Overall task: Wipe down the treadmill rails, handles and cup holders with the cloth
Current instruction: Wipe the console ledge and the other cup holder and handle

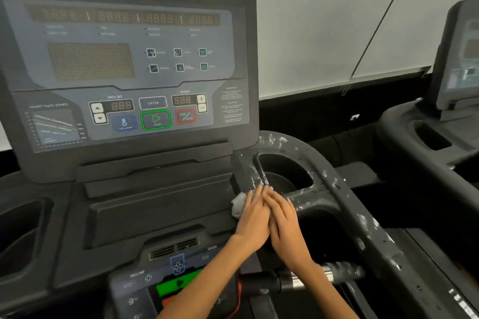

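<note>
A small grey cloth (238, 204) lies pressed on the treadmill's dark console ledge, just left of the right cup holder (285, 171). My left hand (252, 217) lies flat on the cloth with fingers together. Beside it, my right hand (283, 220) also presses down flat, and the two overlap along their inner edges. Most of the cloth is hidden under the hands. White foamy streaks cover the cup holder's rim and the right rail (368, 228). A chrome-and-black handle (298, 280) runs under my right forearm.
The control panel (124, 65) with its buttons stands upright just behind the hands. A lower keypad with a green button (176, 282) sits under my left forearm. The left cup holder (18, 235) is at the far left. A second treadmill (440, 124) stands at right.
</note>
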